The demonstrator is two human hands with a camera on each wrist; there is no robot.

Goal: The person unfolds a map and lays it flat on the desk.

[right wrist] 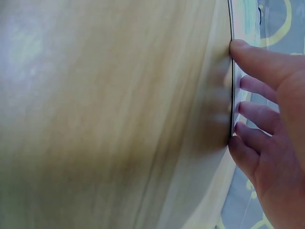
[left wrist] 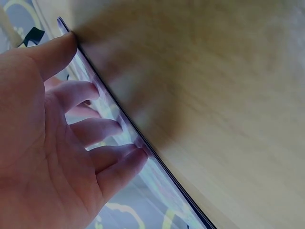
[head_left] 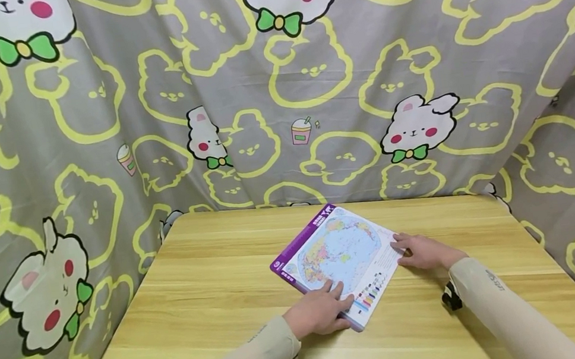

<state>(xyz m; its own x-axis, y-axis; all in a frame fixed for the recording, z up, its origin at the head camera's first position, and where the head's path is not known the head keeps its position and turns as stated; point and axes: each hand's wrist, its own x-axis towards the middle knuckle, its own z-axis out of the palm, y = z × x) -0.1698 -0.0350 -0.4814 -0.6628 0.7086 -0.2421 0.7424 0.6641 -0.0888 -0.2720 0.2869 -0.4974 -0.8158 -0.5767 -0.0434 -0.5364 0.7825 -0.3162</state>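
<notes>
A thin board with a world map [head_left: 340,251] and a purple band along one side lies flat and turned at an angle on the wooden table. My left hand [head_left: 319,312] rests on its near edge with spread fingers, the fingertips on the printed face. The left wrist view shows the left thumb [left wrist: 57,53] right at the board's dark edge. At the right corner, my right hand [head_left: 425,251] touches the board with its fingertips. Its thumb [right wrist: 255,58] meets the rim in the right wrist view, and the other fingers lie lightly bent on the face.
The wooden table [head_left: 198,286] has a light, grained top. A grey curtain [head_left: 233,90] with cartoon rabbits hangs behind it and along both sides. A small black object [head_left: 450,297] shows under the right cuff.
</notes>
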